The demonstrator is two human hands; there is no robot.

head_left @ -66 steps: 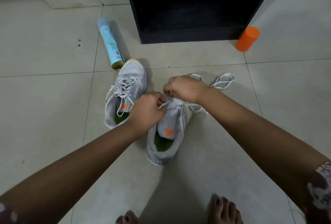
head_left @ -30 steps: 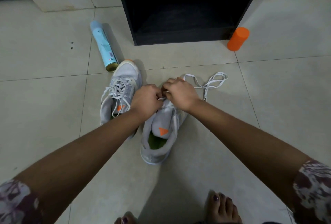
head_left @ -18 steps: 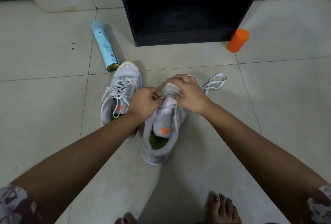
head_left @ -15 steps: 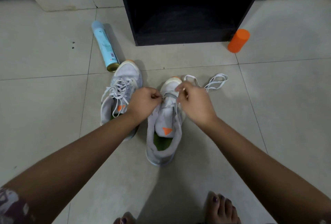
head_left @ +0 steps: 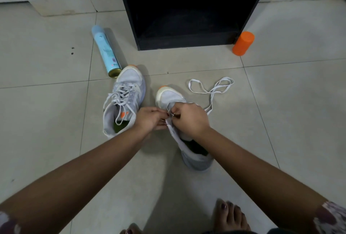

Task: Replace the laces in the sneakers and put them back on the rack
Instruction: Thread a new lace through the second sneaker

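head view: left hand point(head_left: 149, 119) and right hand point(head_left: 191, 119) pinch lace point(head_left: 211, 91) atop sneaker point(head_left: 168, 96).

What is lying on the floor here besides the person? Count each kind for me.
Sneakers: 2
Spray can: 1
Orange container: 1
Loose white lace: 1
Black rack: 1
Total: 6

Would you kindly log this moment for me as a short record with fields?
Left hand: holds the sneaker being laced at its eyelets
Right hand: pinches the white lace, the rest of it loose on the floor
Laced sneaker: toe by the spray can
Rack: black, beyond both sneakers
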